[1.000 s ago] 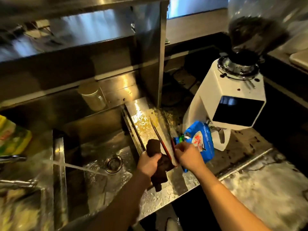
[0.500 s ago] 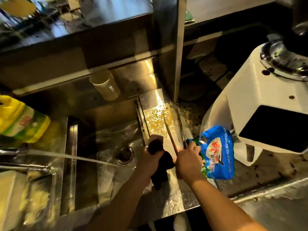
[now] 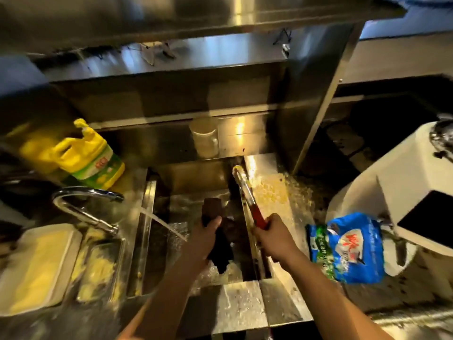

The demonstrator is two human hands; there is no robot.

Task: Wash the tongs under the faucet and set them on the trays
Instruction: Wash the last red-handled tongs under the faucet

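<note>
- The right hand (image 3: 272,238) is gripping the tongs (image 3: 247,195) by their red handle end, fingers wrapped around it. The metal tips are pointing away toward the back wall, over the right edge of the sink (image 3: 147,231).
- The left hand (image 3: 206,238) is clutching a dark cloth (image 3: 217,225) over the basin, with part of it hanging down limp below the fist.
- The faucet (image 3: 83,200) is running, a thin slanted stream landing left of the cloth. The tongs aren't under it yet, they're off to the right of the water.
- What could go wrong, just guessing: the handle is probably wet and slick, so swinging the tongs across to the stream could make them slip and drop into the basin. That angled jet hitting shiny curved metal could also be spraying all over the counter (image 3: 282,200), which is already looking splattered with yellowish bits.
- The blue bag (image 3: 348,249) is sitting close to the right elbow, so it's looking easy to knock.
- Materials: tongs are long, narrow polished steel with a glossy red grip; sink and counter are brushed stainless, wet and reflective; the cloth is looking soft and soaked. The yellow soap bottle (image 3: 90,160) is smooth plastic.
- The trays (image 3: 36,266) at the left are shallow and rectangular, looking full of something pale yellow, too blurry to tell what.
</note>
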